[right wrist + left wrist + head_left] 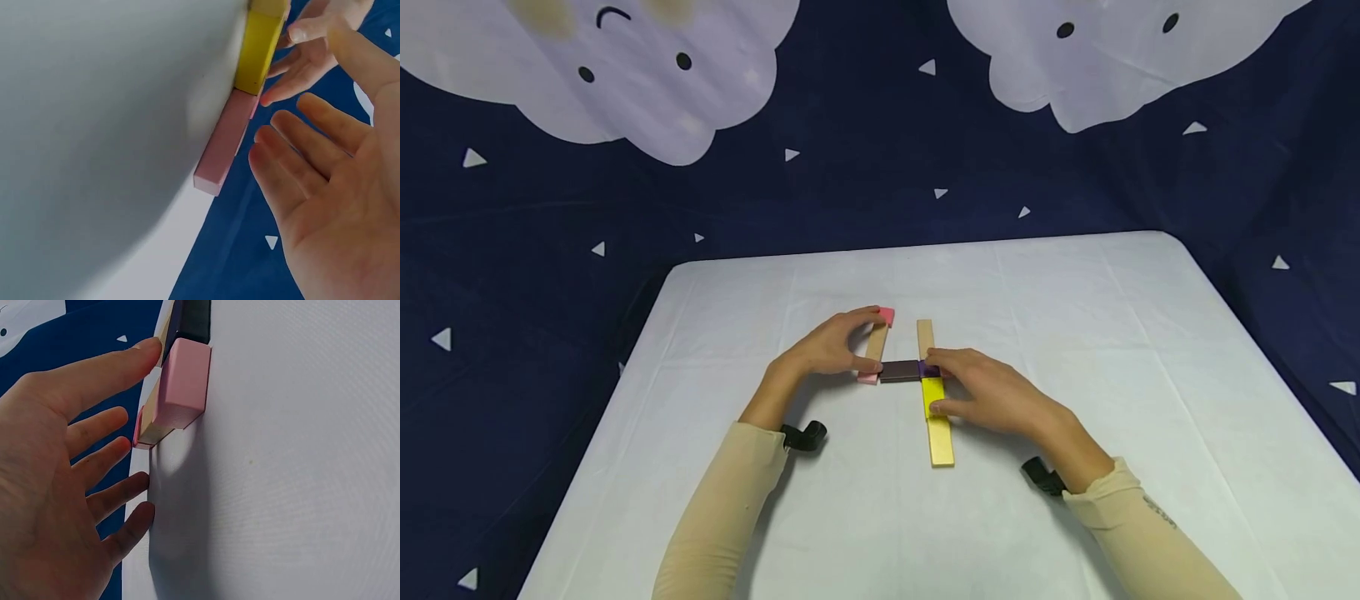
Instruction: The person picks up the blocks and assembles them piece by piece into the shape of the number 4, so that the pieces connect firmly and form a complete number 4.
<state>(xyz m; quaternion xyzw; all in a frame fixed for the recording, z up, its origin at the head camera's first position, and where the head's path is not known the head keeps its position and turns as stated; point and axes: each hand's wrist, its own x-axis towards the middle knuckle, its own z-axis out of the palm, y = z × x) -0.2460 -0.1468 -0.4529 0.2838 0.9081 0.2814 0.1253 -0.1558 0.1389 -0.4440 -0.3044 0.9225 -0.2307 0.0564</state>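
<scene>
In the head view a left column has a pink block at its far end, a wood-coloured block in the middle and a light pink block at the near end. A dark brown block links it to a right column of a wood-coloured block, a purple block, a yellow block and a pale gold block. My left hand spans the left column, thumb by the light pink block. My right hand lies beside the purple and yellow blocks, fingers extended.
A white cloth covers the table. Behind it hangs a dark blue curtain with white clouds and triangles. Black wrist mounts show at the cuffs of both beige sleeves.
</scene>
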